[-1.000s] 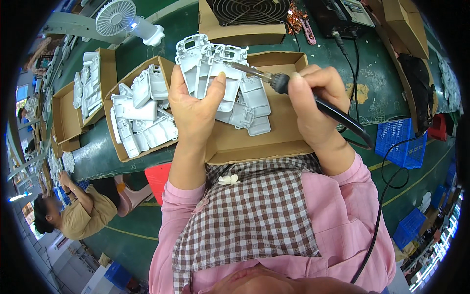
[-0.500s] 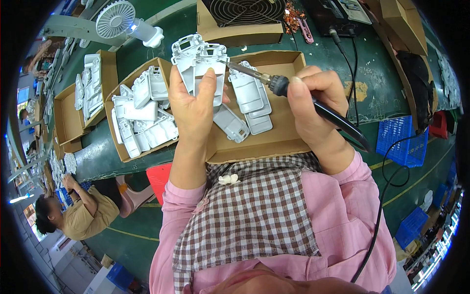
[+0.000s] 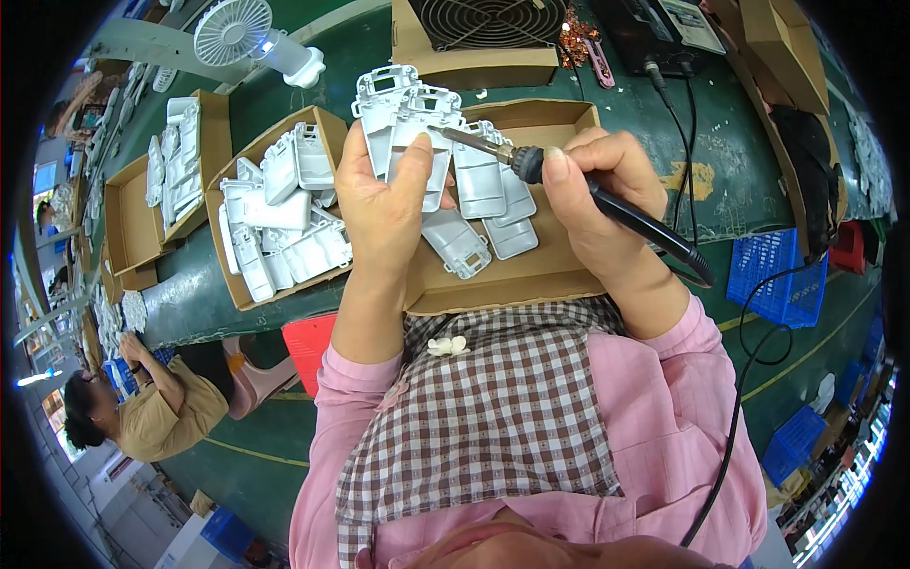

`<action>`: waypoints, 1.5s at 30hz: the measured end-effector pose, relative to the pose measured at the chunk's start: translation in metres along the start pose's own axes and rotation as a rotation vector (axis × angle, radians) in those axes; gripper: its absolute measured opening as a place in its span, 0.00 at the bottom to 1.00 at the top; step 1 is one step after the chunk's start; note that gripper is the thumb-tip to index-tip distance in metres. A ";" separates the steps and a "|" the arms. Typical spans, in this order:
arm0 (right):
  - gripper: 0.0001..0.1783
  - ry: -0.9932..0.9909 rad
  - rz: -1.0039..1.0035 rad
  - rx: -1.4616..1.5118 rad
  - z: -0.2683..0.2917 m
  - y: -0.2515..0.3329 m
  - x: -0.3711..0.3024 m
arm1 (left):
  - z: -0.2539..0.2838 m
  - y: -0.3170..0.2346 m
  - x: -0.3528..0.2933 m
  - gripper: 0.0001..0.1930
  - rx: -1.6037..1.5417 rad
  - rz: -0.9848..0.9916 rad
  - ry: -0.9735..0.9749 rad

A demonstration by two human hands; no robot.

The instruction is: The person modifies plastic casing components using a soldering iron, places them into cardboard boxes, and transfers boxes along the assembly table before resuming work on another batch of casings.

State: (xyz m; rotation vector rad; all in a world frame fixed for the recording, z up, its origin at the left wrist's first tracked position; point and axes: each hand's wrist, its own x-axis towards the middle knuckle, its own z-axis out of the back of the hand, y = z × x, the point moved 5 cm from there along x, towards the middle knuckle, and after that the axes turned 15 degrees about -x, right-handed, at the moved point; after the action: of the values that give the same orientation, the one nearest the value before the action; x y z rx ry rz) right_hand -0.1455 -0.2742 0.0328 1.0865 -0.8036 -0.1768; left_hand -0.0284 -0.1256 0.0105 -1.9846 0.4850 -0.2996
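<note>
My left hand [image 3: 384,204] is closed on white plastic housings [image 3: 409,119], held fanned out, with the thumb pressed on the front one. In my right hand [image 3: 607,190] is a soldering iron [image 3: 569,175] with a black handle. Its metal tip points left and lies at the upper part of the front housing; whether it touches cannot be made out. Below and behind the held parts, several more housings [image 3: 512,223] lie in a shallow cardboard tray [image 3: 559,275], some overlapping.
A cardboard box [image 3: 332,133] piled with white housings stands to the left, with another box [image 3: 133,223] beyond. At the back are a small fan [image 3: 237,33], a black grille [image 3: 488,21], pink tweezers [image 3: 600,64] and a black soldering station [image 3: 654,33]. A person [image 3: 180,398] sits at far left.
The held housings and my left hand have shifted slightly right in the picture. The iron's tip stays beside the front housing, its handle a little lower. The background has shifted slightly too.
</note>
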 end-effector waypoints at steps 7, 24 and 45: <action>0.10 -0.002 0.016 0.007 0.000 0.001 0.001 | 0.000 0.000 0.001 0.11 0.000 -0.008 0.009; 0.10 0.010 -0.006 0.064 0.000 0.001 0.001 | -0.001 0.000 0.000 0.10 -0.015 0.065 0.042; 0.09 -0.047 0.009 0.048 0.009 0.001 -0.003 | -0.002 0.001 0.000 0.11 -0.048 0.129 0.044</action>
State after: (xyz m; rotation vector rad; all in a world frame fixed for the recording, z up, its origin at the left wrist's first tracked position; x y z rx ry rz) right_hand -0.1533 -0.2787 0.0338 1.1272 -0.8586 -0.1766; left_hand -0.0297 -0.1274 0.0105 -1.9860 0.6506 -0.2539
